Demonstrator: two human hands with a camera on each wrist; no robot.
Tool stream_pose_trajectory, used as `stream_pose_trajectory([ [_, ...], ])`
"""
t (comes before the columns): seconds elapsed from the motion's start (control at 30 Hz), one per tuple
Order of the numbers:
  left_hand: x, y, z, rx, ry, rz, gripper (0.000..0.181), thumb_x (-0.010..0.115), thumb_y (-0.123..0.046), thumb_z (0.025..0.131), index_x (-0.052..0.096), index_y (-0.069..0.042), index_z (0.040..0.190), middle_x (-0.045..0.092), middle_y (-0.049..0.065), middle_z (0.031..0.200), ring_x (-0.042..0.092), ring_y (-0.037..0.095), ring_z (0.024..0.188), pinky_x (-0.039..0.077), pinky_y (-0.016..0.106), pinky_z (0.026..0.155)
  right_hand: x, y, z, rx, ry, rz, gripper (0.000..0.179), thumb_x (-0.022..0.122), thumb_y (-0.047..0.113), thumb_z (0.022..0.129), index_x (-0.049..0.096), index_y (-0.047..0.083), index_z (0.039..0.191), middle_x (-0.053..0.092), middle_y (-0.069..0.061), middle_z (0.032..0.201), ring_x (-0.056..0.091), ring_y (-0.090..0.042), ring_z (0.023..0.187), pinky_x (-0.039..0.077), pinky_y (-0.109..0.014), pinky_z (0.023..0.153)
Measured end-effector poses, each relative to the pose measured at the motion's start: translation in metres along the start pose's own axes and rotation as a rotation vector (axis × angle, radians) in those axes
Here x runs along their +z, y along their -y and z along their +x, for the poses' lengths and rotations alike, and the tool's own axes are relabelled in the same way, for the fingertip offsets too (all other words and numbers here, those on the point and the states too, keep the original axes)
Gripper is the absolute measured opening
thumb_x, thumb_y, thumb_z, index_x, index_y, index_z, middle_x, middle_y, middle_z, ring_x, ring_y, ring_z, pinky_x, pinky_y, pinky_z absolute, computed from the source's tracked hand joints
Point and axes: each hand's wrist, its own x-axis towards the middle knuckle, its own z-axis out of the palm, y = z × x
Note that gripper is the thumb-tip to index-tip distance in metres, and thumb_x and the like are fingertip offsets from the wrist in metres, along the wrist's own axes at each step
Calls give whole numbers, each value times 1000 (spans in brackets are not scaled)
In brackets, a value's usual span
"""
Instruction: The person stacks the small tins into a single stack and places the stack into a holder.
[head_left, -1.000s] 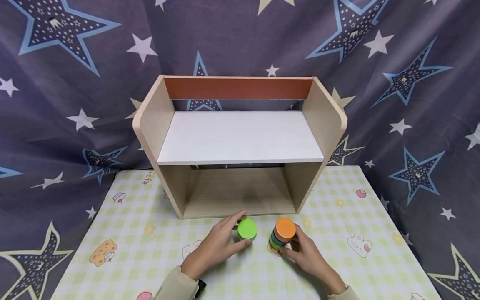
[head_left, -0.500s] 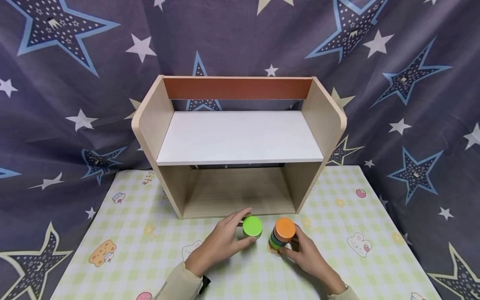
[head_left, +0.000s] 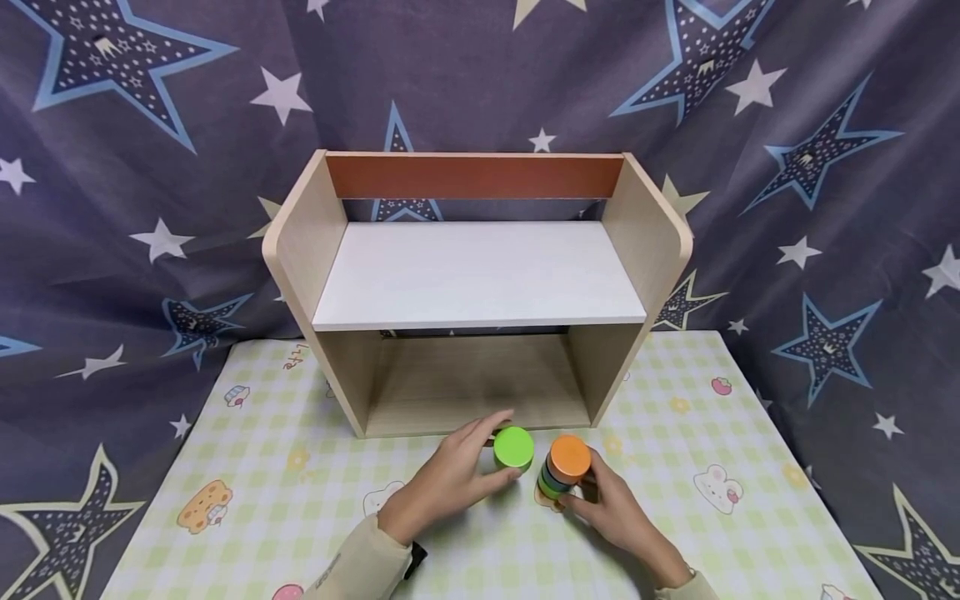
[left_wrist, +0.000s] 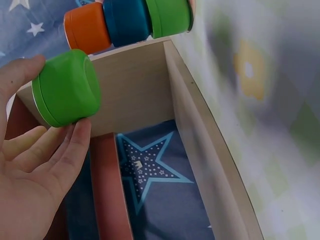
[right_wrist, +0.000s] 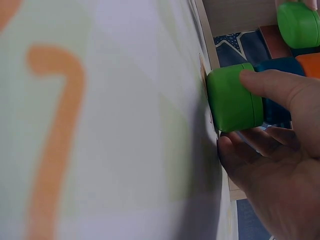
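My left hand [head_left: 448, 482] pinches a small round green jar [head_left: 513, 448] between thumb and fingertips. In the left wrist view this green jar [left_wrist: 70, 90] is off the table, about level with the top of a stack beside it. That stack stands on the cloth: a lower green jar [right_wrist: 232, 100] at the bottom, a dark blue jar [left_wrist: 126, 21] in the middle, an orange jar [head_left: 570, 457] on top. My right hand [head_left: 618, 510] holds the stack low from the right, its thumb on the lower green jar. A gap separates the held jar from the stack.
A wooden shelf unit [head_left: 480, 275] with a white board and a reddish back rail stands just behind both hands. Green-and-white checked cloth [head_left: 750, 533] covers the table. A dark star-patterned curtain [head_left: 480, 75] hangs behind and at both sides.
My left hand has carried the green jar to the right and slightly away from me, closer to the stack. The right hand and the stack have stayed in place.
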Motion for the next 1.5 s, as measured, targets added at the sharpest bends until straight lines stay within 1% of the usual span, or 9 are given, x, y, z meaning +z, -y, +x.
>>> stream_pose_trajectory([
  [0.23,3,-5,10,27,14,15,77,79,-31,89,40,-13,152,56,4,139,59,14,116,53,22,92,-1,-1,0,-30,-2,3,66,79,8,87,44,10,143,60,-7,131,60,-26,118,52,-40,97],
  [0.33,4,-7,13,47,17,-1,76,80,-30,88,40,-11,151,56,6,138,59,15,116,54,25,92,0,-1,0,-30,2,7,66,79,7,87,44,10,143,60,-8,132,59,-26,119,52,-40,98],
  [0.5,5,-10,16,56,20,-10,75,81,-28,87,42,-9,149,56,5,139,59,14,116,53,23,92,0,-2,-1,-21,7,11,67,79,8,88,43,9,145,59,-9,133,59,-28,120,52,-41,98],
  [0.57,6,-11,17,55,23,-13,75,81,-27,87,42,-10,149,56,5,140,59,13,116,53,23,92,0,-2,-1,-20,8,12,68,79,9,88,42,9,145,59,-9,133,59,-28,120,52,-41,98],
  [0.73,7,-13,19,52,25,-24,75,80,-27,88,41,-11,150,56,4,139,60,14,115,55,28,93,0,-2,-1,-27,11,23,68,79,9,88,43,10,145,59,-8,132,59,-27,119,53,-39,97],
  [0.87,8,-14,21,61,25,-18,75,79,-29,89,40,-11,151,57,4,138,60,13,114,55,29,93,0,-3,-1,-30,18,26,67,79,9,88,43,11,145,59,-8,132,59,-27,119,53,-40,97],
  [1.2,9,-19,26,97,35,-4,74,76,-34,91,39,-11,151,55,3,140,60,11,115,52,20,93,-1,-4,-1,-56,24,4,69,79,10,88,41,11,147,57,-7,134,60,-26,119,52,-42,97],
  [1.37,11,-22,31,113,46,-8,74,76,-34,91,39,-10,152,54,4,141,58,11,117,52,21,93,-2,-4,-1,-49,23,-2,71,79,12,88,40,11,147,56,-7,135,60,-27,119,52,-43,98],
  [1.5,12,-24,33,124,47,-7,75,76,-33,91,39,-10,151,54,4,142,58,11,118,53,24,93,-1,-5,-1,-56,26,8,72,79,13,89,39,11,148,55,-7,137,58,-27,121,52,-41,98],
])
